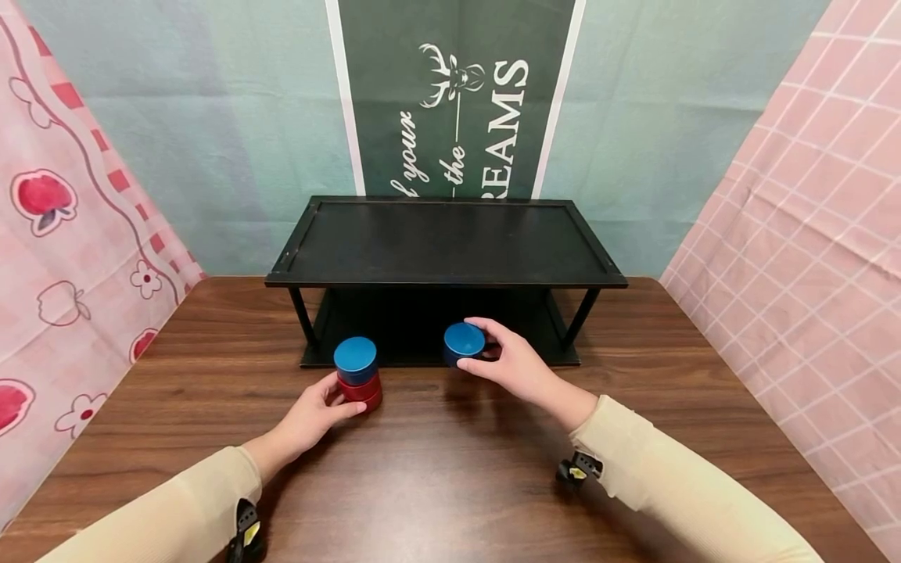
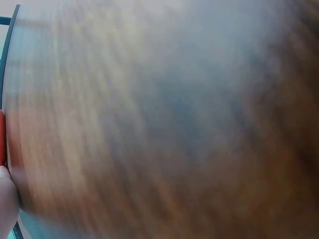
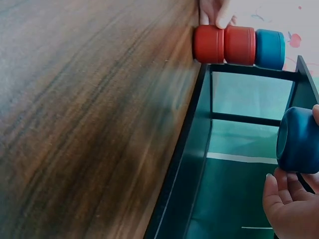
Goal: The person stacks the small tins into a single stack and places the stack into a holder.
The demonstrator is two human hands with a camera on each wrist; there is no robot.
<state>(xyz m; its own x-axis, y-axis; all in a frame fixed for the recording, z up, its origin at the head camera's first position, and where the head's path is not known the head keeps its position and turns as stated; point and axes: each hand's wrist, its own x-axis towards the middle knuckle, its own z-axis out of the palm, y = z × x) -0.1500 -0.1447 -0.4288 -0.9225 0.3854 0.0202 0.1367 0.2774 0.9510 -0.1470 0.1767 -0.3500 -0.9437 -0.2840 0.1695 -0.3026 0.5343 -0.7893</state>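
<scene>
Head view: our left hand point(image 1: 307, 416) clamps its fingers round two red cups point(image 1: 362, 390) near seven o'clock, probably steadying the stacked blue cup point(image 1: 355, 355) above; at two o'clock from them, our right hand point(image 1: 519, 364) pinches a loose blue cup point(image 1: 463, 340) with its fingers, likely leaving the base free.

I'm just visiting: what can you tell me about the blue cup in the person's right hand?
The blue cup is short and round, with a brighter blue, disc-like top and darker, smooth, slightly shiny sides. I can't tell what it's made of. It is held roughly level, raised off the wooden table, at the front of the black shelf. The right hand grips its side between thumb and fingers; nothing else appears to touch it.
</scene>
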